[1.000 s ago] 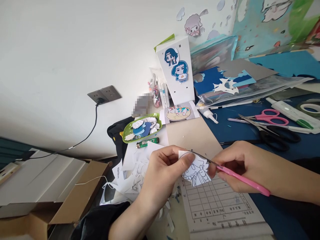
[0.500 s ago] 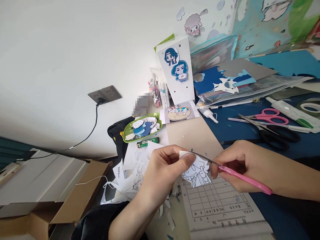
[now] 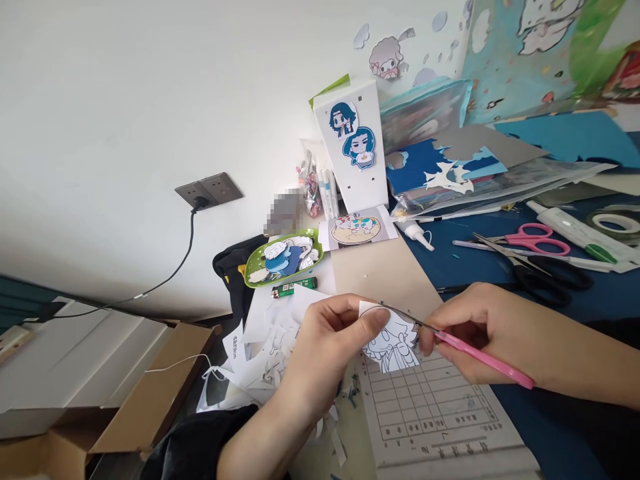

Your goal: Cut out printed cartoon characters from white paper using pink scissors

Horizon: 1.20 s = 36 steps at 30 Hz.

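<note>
My left hand [image 3: 336,333] pinches a piece of white paper [image 3: 393,350] between thumb and forefinger. Printed on the paper is a black-outlined cartoon figure. My right hand [image 3: 473,327] is closed round pink-handled scissors [image 3: 483,357], whose blades point left and lie along the paper's upper edge, close to my left thumb. Part of the handles is hidden by my fingers. Beneath the paper lies a printed form [image 3: 425,413] with a table grid and handwriting.
Left of the form are paper scraps [image 3: 273,360]. Behind them are a green lighter [image 3: 295,287] and a green tray [image 3: 246,275] of cut-outs. Black scissors [image 3: 545,273] and more pink scissors [image 3: 537,239] lie at right. An open cardboard box [image 3: 150,393] stands at lower left.
The scissors and my right hand have shifted very slightly left, and the view has tilted a little. Both hands keep their hold, with the blades still at the paper's upper edge.
</note>
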### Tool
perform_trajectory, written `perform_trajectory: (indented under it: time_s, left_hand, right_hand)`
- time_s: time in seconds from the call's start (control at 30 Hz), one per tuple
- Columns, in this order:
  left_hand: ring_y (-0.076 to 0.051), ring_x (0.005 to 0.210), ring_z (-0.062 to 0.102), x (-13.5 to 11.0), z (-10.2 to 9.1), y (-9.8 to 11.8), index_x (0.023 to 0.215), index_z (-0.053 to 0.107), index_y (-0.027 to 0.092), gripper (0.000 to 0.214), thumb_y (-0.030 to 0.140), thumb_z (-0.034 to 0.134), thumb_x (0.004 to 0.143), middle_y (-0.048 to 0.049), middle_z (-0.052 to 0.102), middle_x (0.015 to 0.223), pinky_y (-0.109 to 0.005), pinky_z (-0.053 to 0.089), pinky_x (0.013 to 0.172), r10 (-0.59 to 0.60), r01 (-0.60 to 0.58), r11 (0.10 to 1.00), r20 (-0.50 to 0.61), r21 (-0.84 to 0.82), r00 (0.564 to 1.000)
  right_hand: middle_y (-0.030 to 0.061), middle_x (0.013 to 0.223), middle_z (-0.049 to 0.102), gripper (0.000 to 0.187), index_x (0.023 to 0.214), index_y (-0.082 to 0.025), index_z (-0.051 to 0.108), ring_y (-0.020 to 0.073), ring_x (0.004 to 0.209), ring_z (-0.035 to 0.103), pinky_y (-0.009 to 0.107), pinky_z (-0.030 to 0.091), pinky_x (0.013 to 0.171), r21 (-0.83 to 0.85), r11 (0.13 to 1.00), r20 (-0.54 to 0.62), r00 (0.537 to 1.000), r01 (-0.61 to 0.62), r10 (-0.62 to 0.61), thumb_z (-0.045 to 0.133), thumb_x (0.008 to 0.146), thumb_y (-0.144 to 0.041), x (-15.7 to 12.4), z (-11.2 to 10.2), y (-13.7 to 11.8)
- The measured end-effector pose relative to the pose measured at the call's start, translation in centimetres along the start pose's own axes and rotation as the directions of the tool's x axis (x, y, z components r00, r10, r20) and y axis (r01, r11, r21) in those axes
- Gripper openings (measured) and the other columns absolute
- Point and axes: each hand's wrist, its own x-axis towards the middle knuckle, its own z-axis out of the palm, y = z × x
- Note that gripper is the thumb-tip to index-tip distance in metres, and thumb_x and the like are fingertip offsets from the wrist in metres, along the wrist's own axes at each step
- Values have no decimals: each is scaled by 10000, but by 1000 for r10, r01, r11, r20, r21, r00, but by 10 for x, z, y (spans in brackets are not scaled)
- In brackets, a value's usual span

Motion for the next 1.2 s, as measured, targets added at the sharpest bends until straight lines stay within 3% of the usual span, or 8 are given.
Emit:
perform_trajectory:
  time_s: [0.13, 0.43, 0.77, 0.97, 1.2]
  left_hand:
    - [-71, 520, 573, 1, 2, -3, 645, 745, 170, 174, 262, 748, 793, 15, 703, 590, -169, 431, 524, -14, 12, 999, -40, -41, 999]
    - [-58, 507, 551, -2, 3, 0, 630, 744, 162, 194, 224, 732, 814, 32, 673, 549, -147, 426, 530, 7, -7, 1000, -25, 27, 1000]
    - [-99, 502, 553, -2, 6, 6, 577, 731, 180, 203, 252, 763, 764, 26, 634, 519, -196, 462, 538, -17, 20, 997, -34, 77, 999]
    - [-89, 507, 531, -2, 7, 2, 608, 726, 163, 195, 251, 740, 782, 14, 658, 564, -191, 422, 531, -7, 14, 995, -69, 97, 998]
    - [-127, 602, 592, -2, 9, -6, 674, 718, 153, 183, 279, 729, 806, -29, 700, 685, -236, 458, 607, -31, 31, 999, -26, -20, 999]
  right_hand:
    - [-31, 570, 477, 233, 751, -189, 757, 107, 505, 384, 213, 336, 449, 4, 1000, -58, 998, 16, -16, 597, 648, -56, -1, 2, -10]
    - [-35, 607, 479, 78, 756, -156, 707, 102, 544, 390, 218, 334, 505, 140, 984, 81, 992, -111, 100, 636, 732, -175, -2, -4, -40]
    - [-54, 553, 478, 224, 777, -186, 734, 90, 488, 354, 206, 305, 447, 151, 985, 85, 994, -84, 72, 593, 660, -57, -4, 1, -24]
    - [-35, 591, 462, 95, 759, -168, 710, 105, 527, 383, 220, 320, 475, 95, 993, 61, 996, -67, 61, 619, 737, -148, -1, 2, -25]
    - [-67, 557, 320, 159, 597, -195, 538, 102, 508, 296, 230, 237, 433, 66, 997, 10, 1000, 29, -30, 567, 723, -102, 2, 8, -15]
